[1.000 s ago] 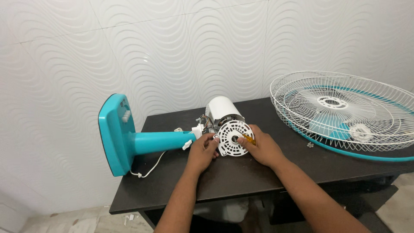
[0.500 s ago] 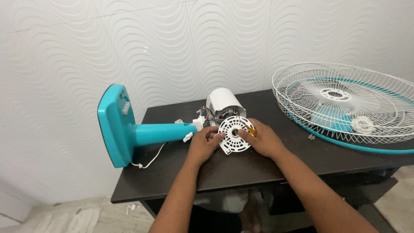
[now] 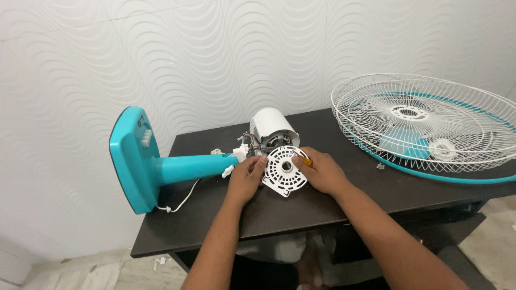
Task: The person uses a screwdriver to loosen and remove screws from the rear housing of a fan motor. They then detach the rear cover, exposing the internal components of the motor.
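Two hands meet at the white vented motor cover (image 3: pixel 285 172), centre of the dark counter (image 3: pixel 279 209). Left hand (image 3: pixel 246 177) closed on its 9 o'clock edge. Right hand (image 3: pixel 321 172) at 3 o'clock, grip closed on an orange-handled tool (image 3: pixel 304 159). Teal fan stand (image 3: pixel 156 166) lies at 9 o'clock; wire guard (image 3: pixel 430 123) at 2 o'clock.

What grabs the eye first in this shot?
Both hands meet at mid-table on a white round vented motor cover: the left hand grips its left edge, the right hand its right, with an orange-tipped tool at the fingers. Left of them a turquoise fan stand lies on its side on the dark table. At far right lie the white wire fan guards.
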